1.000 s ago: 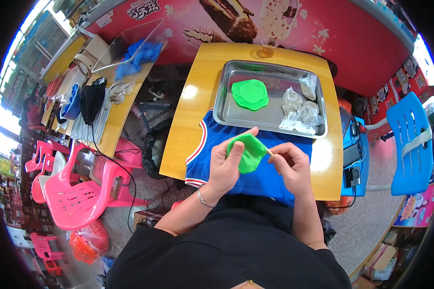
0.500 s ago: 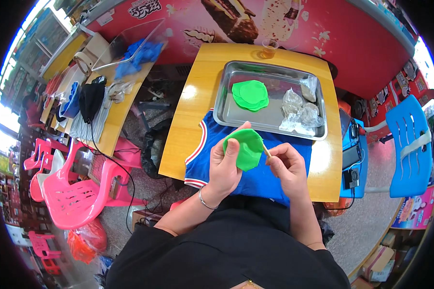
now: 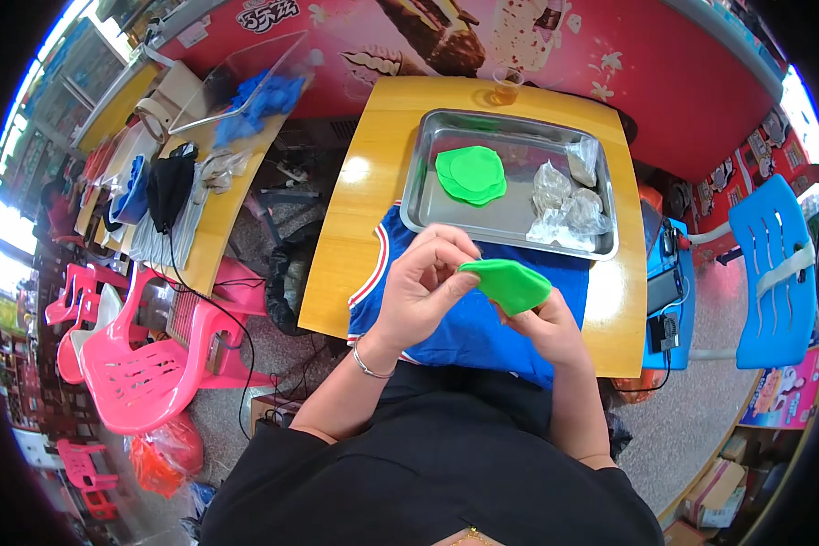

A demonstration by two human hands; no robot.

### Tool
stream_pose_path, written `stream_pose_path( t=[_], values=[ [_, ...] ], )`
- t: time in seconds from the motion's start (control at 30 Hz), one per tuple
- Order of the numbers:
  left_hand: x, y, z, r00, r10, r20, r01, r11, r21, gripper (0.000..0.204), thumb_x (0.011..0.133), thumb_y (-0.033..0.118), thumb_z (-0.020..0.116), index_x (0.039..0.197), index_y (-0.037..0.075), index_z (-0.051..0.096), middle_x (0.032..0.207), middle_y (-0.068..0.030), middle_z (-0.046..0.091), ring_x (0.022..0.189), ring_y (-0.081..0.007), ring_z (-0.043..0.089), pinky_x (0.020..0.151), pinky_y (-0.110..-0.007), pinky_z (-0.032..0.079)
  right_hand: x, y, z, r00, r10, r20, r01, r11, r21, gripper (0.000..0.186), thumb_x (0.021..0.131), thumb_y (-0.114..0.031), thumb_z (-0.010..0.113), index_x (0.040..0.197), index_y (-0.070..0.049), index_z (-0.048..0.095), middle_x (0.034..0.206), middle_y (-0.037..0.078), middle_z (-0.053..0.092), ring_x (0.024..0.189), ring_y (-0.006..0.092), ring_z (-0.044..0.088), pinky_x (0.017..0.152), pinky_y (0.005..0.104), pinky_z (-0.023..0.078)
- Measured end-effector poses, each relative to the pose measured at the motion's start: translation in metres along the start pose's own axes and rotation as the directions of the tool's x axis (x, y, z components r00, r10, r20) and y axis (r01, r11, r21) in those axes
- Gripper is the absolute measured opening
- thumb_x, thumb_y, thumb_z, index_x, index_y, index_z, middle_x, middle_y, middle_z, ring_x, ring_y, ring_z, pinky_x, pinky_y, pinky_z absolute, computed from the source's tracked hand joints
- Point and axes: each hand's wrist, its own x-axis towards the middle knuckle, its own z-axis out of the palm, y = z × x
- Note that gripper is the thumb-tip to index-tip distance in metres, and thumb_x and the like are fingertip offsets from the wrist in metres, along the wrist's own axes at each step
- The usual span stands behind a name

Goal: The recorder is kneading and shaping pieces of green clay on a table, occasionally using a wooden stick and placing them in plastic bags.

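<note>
A thin, soft green round [image 3: 511, 284] is held between my two hands above the blue sleeveless jersey [image 3: 455, 341]. Fingers and thumb of my left hand [image 3: 425, 289] pinch its left edge. My right hand [image 3: 552, 333] is closed on its lower right side, with part of the fingers hidden beneath the sheet. The round is tilted and curves at its far edge. Beyond my hands, a metal tray [image 3: 519, 150] carries overlapping green rounds [image 3: 471, 175] and several clear plastic bags [image 3: 569, 209] with greyish contents. The wooden stick cannot be seen now.
The tray and jersey lie on a yellow wooden table [image 3: 341, 264], with a clear cup [image 3: 507, 86] at its far edge. Pink plastic chairs [image 3: 150, 373] stand left, a blue chair [image 3: 773, 273] right. A side table [image 3: 218, 214] holds blue gloves [image 3: 259, 105].
The green round has moved right and tipped flatter. My left hand has gone from cradling it to pinching its edge. My right hand, which held a thin wooden stick, is now under the sheet.
</note>
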Motion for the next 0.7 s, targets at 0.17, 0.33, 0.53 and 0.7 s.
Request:
stream_pose_path(
  t=[0.17, 0.33, 0.53, 0.7],
  values=[
    [-0.003, -0.003, 0.000, 0.996, -0.093, -0.017, 0.092, 0.996, -0.013, 0.007, 0.083, 0.002, 0.063, 0.089, -0.001, 0.062, 0.083, -0.0044, 0.055, 0.061, -0.0052, 0.053, 0.051, -0.016, 0.042, -0.001, -0.002, -0.001, 0.998, -0.051, -0.048, 0.048, 0.998, -0.051, 0.019, 0.089, -0.009, 0.056, 0.106, 0.000, 0.054, 0.089, 0.001, 0.055, 0.078, 0.0063, 0.052, 0.067, 0.0213, 0.044],
    [-0.002, -0.001, -0.002, 0.997, -0.083, -0.010, 0.083, 0.997, 0.007, 0.007, 0.082, 0.001, 0.064, 0.088, -0.003, 0.065, 0.079, -0.0040, 0.054, 0.056, -0.0050, 0.052, 0.048, -0.016, 0.040, -0.004, 0.002, -0.002, 0.992, -0.106, -0.075, 0.105, 0.994, -0.019, 0.026, 0.089, -0.007, 0.056, 0.113, 0.001, 0.053, 0.094, 0.002, 0.056, 0.083, 0.0080, 0.054, 0.071, 0.0229, 0.045],
    [-0.006, -0.004, 0.001, 0.994, -0.097, -0.048, 0.094, 0.994, -0.047, 0.010, 0.083, 0.003, 0.064, 0.090, -0.003, 0.066, 0.076, -0.0031, 0.053, 0.055, -0.0045, 0.049, 0.047, -0.016, 0.038, -0.003, -0.003, 0.002, 0.987, -0.126, -0.096, 0.118, 0.990, -0.077, 0.022, 0.089, -0.006, 0.053, 0.110, 0.002, 0.053, 0.090, 0.002, 0.055, 0.079, 0.0100, 0.055, 0.068, 0.0233, 0.046],
    [-0.009, -0.003, 0.012, 0.996, -0.084, 0.020, 0.086, 0.986, -0.143, 0.013, 0.084, 0.006, 0.063, 0.093, -0.003, 0.066, 0.075, -0.0023, 0.051, 0.056, -0.0046, 0.046, 0.047, -0.017, 0.036, -0.009, -0.004, -0.009, 0.994, -0.075, -0.075, 0.091, 0.968, 0.233, 0.019, 0.088, -0.005, 0.053, 0.106, 0.001, 0.054, 0.085, 0.001, 0.055, 0.071, 0.0098, 0.054, 0.064, 0.0227, 0.045]
  ],
)
